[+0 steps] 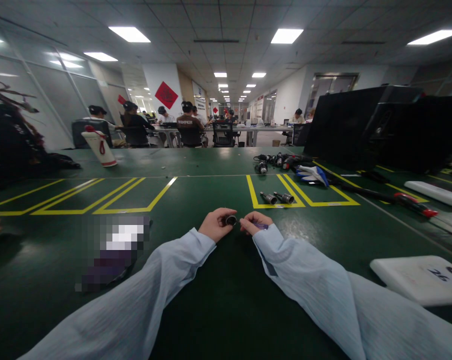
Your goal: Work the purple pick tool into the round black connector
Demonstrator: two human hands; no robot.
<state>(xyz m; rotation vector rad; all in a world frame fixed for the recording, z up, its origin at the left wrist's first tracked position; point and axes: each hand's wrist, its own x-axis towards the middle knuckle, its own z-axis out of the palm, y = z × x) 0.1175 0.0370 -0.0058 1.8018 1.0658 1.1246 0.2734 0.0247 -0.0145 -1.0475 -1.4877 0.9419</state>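
Observation:
My left hand (215,225) rests on the green table (218,300) with its fingers curled round a small dark round connector (231,219). My right hand (255,221) lies just to its right, pinched on a thin purple piece (261,226). The two hands almost touch. Both arms wear light blue sleeves. Two grey metal connectors (277,198) lie inside a yellow marked box just beyond my hands.
A pile of dark connectors (274,161) and a white and blue glove (313,174) lie at the back right. Red-handled tools (413,204), white trays (421,277) and black monitors (379,125) stand to the right. A white bottle (100,146) stands back left. People sit at far tables.

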